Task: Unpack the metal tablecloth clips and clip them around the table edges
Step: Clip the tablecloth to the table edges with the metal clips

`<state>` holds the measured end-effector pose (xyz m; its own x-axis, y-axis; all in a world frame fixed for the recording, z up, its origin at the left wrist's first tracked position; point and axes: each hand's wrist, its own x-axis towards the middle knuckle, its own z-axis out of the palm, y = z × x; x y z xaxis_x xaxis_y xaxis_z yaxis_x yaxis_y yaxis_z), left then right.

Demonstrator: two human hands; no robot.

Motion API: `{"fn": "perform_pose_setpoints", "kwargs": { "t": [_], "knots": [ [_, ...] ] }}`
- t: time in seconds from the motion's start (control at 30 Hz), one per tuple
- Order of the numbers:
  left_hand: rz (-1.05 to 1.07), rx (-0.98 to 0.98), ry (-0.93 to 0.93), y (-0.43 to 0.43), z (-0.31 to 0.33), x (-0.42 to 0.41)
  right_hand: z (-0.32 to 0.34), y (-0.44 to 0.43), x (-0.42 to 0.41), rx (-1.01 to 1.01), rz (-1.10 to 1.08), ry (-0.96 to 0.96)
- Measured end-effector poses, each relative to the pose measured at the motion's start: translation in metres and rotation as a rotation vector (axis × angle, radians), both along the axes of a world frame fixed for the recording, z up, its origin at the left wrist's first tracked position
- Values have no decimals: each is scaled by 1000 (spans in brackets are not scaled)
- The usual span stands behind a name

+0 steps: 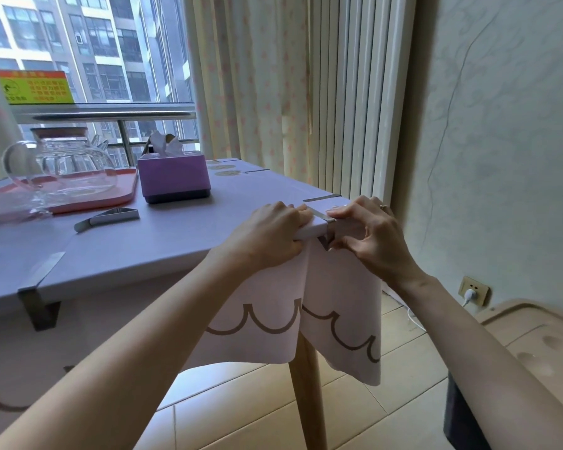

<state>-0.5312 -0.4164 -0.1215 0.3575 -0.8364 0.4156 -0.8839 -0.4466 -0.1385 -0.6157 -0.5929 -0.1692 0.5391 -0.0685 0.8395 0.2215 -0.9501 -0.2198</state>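
Right hand (368,235) fingers pinch corner clip (320,217) onto desk (127,271); left hand (270,235) fingers clamp tablecloth (338,303). Near clip (41,284), far clip (320,199) fitted; loose clip (108,217) waits.

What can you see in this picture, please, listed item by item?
tablecloth: one, pale lilac, brown scallop trim, over the table
fitted clips: two, silver, near edge left; side edge beyond the hands
corner clip: one, silver, table corner
loose clip: one, silver, on the cloth by the tray
tray: one, pink, far left
glass jug: one, clear, on the tray
tissue box: one, purple, right of the tray
left hand: grips the covered corner
right hand: pinches the corner clip
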Motion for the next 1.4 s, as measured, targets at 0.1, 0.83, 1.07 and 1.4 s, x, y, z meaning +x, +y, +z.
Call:
{"fn": "perform_pose_setpoints", "kwargs": {
  "t": [0.1,0.83,1.07,1.4],
  "knots": [
    [4,-11,11,0,-1,1,-1,1,2,23,-16,-16],
    [-17,-159,127,-3,4,-9,6,9,8,295,59,-15],
    [64,37,81,-4,6,-10,9,10,6,355,61,8],
    [181,13,231,54,28,-1,24,21,-4,225,-118,123]
  ]
}}
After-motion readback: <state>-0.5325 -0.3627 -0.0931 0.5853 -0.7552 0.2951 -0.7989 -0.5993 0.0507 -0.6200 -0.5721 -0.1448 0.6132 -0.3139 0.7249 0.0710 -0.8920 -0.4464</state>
